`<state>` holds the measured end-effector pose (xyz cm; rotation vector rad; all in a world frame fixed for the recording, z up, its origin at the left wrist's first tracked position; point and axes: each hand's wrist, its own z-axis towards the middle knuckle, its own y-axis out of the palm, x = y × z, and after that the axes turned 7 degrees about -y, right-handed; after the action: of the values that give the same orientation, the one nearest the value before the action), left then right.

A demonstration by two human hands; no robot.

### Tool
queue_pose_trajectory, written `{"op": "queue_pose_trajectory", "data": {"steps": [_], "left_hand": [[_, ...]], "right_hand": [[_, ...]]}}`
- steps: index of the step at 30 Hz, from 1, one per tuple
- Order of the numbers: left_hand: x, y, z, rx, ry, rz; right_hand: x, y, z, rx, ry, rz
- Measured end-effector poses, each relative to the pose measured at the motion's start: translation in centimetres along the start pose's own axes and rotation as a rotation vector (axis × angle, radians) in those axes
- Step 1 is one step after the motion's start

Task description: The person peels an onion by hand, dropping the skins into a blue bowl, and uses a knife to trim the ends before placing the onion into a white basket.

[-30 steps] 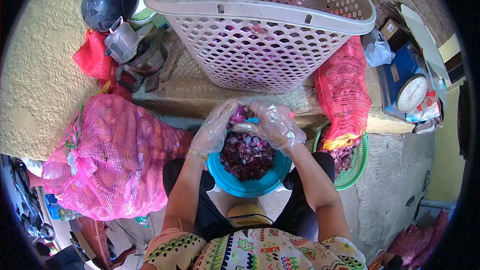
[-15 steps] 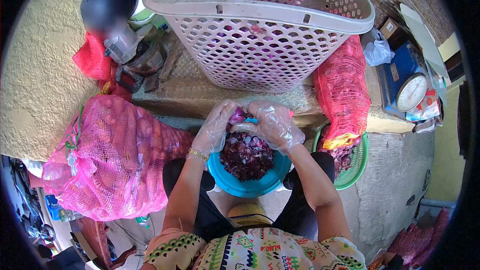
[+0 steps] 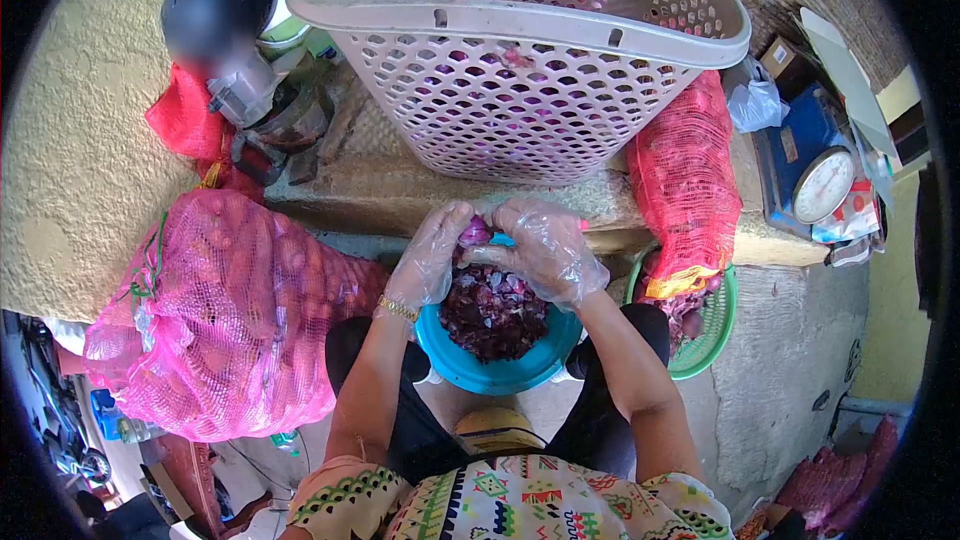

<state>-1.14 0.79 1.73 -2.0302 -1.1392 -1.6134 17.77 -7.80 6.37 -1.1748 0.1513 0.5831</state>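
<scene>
Both my hands wear clear plastic gloves and meet over a blue bowl (image 3: 470,372) on my lap, which is full of dark purple onion skins (image 3: 492,312). My left hand (image 3: 430,252) grips a small purple onion (image 3: 474,232) from the left. My right hand (image 3: 548,248) closes on the same onion from the right, with something blue-handled, partly hidden, between its fingers. A gold bracelet circles my left wrist.
A large perforated grey basket (image 3: 520,50) stands on the stone ledge ahead. A big pink mesh sack of onions (image 3: 215,315) leans at my left; a red mesh sack (image 3: 685,180) spills into a green basket (image 3: 715,335) at my right. A weighing scale (image 3: 822,185) sits far right, a black helmet (image 3: 215,5) top left.
</scene>
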Motion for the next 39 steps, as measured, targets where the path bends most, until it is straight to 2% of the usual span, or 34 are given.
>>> {"op": "queue_pose_trajectory", "data": {"steps": [3, 10, 12, 18, 21, 26, 28, 31, 33, 39], "left_hand": [[0.3, 0.4, -0.2, 0.034, -0.033, -0.068], [-0.7, -0.4, 0.5, 0.004, 0.000, 0.024], [-0.9, -0.5, 0.5, -0.015, -0.004, 0.004], [-0.7, -0.4, 0.4, 0.068, -0.010, 0.033], [-0.5, -0.2, 0.5, 0.028, 0.063, 0.102], [-0.5, 0.1, 0.4, -0.003, -0.043, -0.151], [-0.8, -0.4, 0.7, -0.010, -0.059, -0.159], [-1.1, -0.5, 1.0, -0.019, -0.065, -0.162], [-1.0, -0.4, 1.0, -0.022, -0.053, -0.154], [-0.7, -0.1, 0.9, -0.061, -0.027, -0.166]], "right_hand": [[0.0, 0.3, -0.1, -0.001, -0.022, -0.033], [-0.3, -0.3, 0.1, 0.009, 0.052, -0.009], [0.0, 0.3, -0.1, 0.043, 0.000, -0.001], [-0.1, 0.2, -0.1, 0.017, -0.003, 0.002], [-0.6, -1.1, 0.2, -0.034, 0.054, 0.020], [-0.3, 0.0, 0.1, 0.030, 0.051, 0.046], [-0.4, 0.1, 0.1, 0.064, 0.064, 0.056], [-0.4, -0.4, 0.1, -0.032, 0.103, 0.011], [-0.5, -1.0, 0.2, -0.007, 0.100, 0.079], [0.2, 0.2, -0.1, 0.047, 0.056, 0.027]]}}
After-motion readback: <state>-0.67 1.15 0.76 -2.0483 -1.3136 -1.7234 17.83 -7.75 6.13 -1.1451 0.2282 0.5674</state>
